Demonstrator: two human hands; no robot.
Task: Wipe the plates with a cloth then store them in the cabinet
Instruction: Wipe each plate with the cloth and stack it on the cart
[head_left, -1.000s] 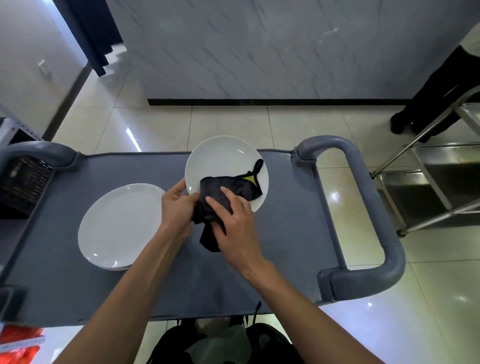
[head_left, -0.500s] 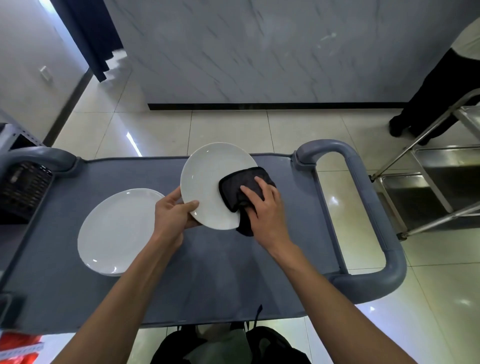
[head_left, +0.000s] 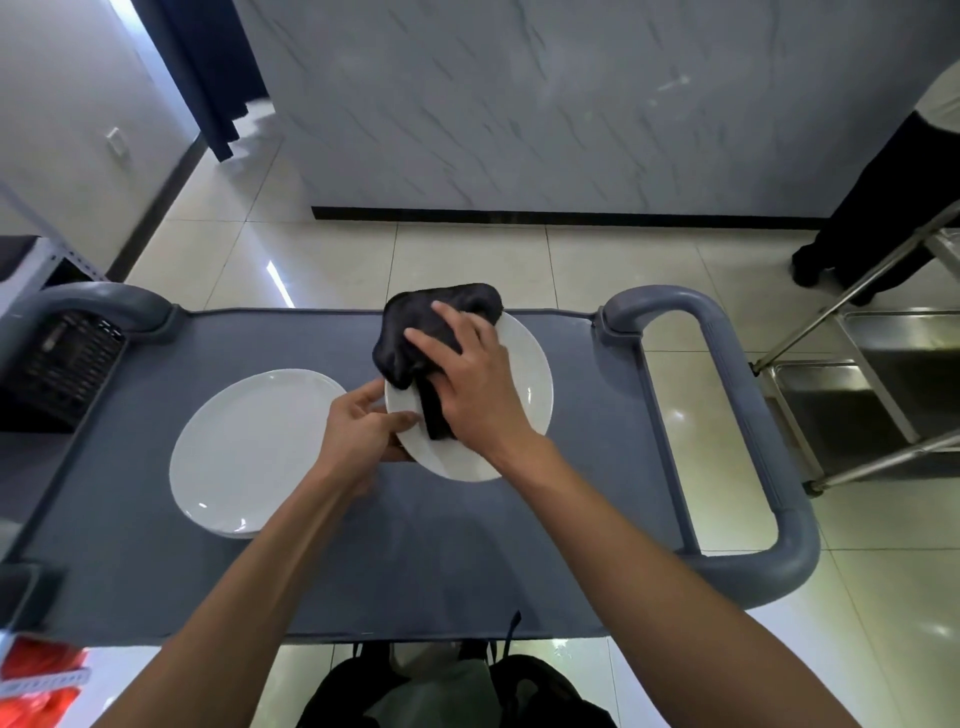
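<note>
Left hand (head_left: 363, 428): pinches the near-left rim of the plate (head_left: 524, 384), tilted above the cart (head_left: 467, 545).
Right hand (head_left: 472, 387): fingers spread, pressing the cloth (head_left: 415, 332) onto it.
Second plate (head_left: 249, 447): flat on cart, left.
Progress: wiping under way; storing undone, cabinet unseen.

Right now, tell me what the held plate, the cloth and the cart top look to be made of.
Held plate: probably glazed ceramic; white, smooth, with small bright glints.
Cloth: soft black fabric, perhaps microfiber; it bunches and folds under the right hand, matte.
Cart top: likely grey moulded plastic; dull even surface, rounded handles. Material uncertain.
</note>
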